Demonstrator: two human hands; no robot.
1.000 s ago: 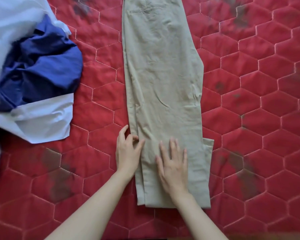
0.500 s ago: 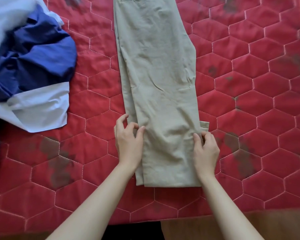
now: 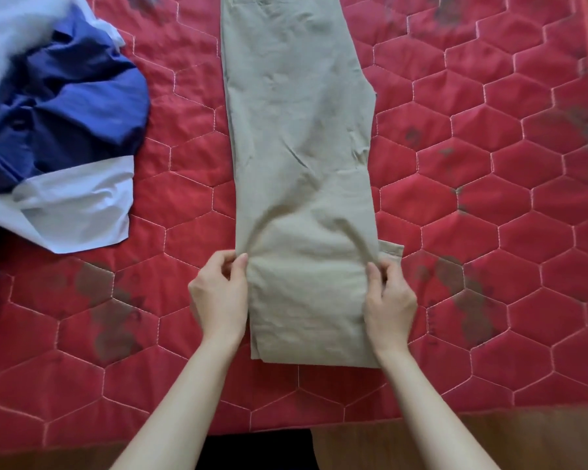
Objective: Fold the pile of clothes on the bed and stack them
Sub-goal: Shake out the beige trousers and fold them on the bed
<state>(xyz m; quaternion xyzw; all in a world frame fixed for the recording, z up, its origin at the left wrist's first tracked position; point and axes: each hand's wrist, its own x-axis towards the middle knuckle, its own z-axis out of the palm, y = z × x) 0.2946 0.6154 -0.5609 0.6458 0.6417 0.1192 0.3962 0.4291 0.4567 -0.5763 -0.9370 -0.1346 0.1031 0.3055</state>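
Observation:
A pair of khaki trousers [image 3: 299,157] lies lengthwise on the red quilted bed [image 3: 489,232], legs folded together, the hem end nearest me. My left hand [image 3: 221,293] pinches the trousers' left edge between thumb and fingers. My right hand [image 3: 389,296] pinches the right edge at the same height, just below a small cuff flap sticking out. The cloth between my hands bunches up slightly. A crumpled pile of blue and white clothes [image 3: 55,130] sits at the far left.
The wooden bed frame edge [image 3: 455,435] runs along the bottom of the view. Dark stains mark the quilt left and right of the trousers. Open quilt lies to the right of the trousers.
My right hand moved from lying flat on the trousers to their right edge and took hold. My left hand closed on the left edge. The cloth now lifts and wrinkles between them.

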